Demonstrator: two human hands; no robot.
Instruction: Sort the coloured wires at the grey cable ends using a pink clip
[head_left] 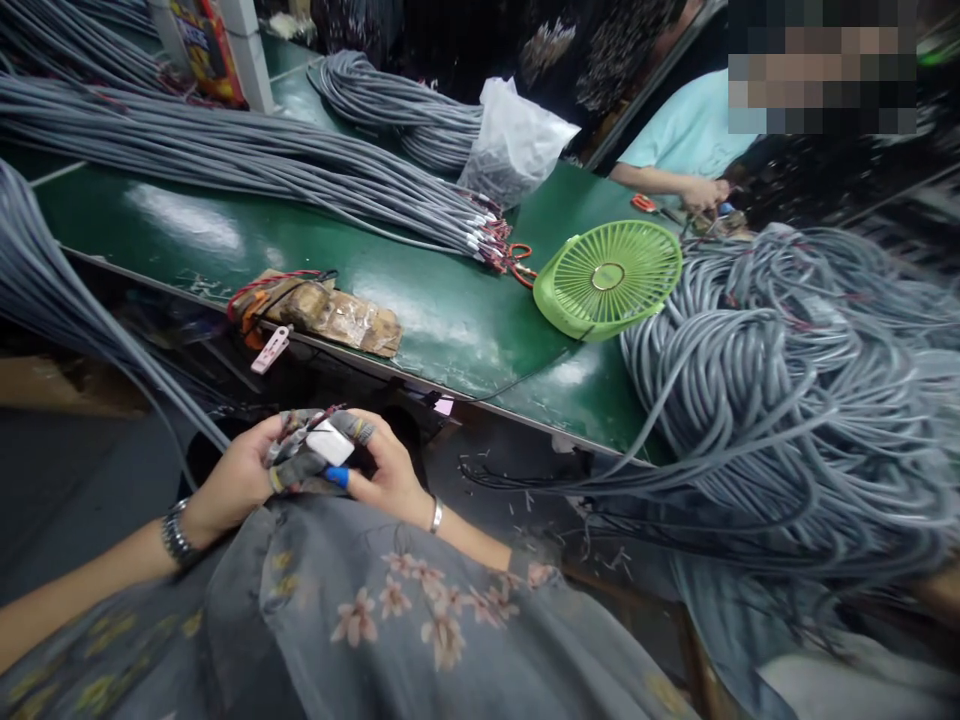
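Note:
My left hand (238, 478) and my right hand (388, 472) meet over my lap, just below the front edge of the green table (225, 240). Both are closed around a small white block (330, 441) with grey cable ends at it. Several fingertips wear grey cloth guards, and one has a blue tip (337, 477). A grey cable (90, 320) runs from the left edge down toward my left hand. There is a watch on my left wrist and a bangle on my right.
Long bundles of grey cables (247, 160) lie across the table. A big tangled heap of cables (795, 400) fills the right. A green fan (607, 275), a taped brown fixture (330, 312) and a white plastic bag (514, 140) sit on the table. Another person's hand (701, 190) works at the far right.

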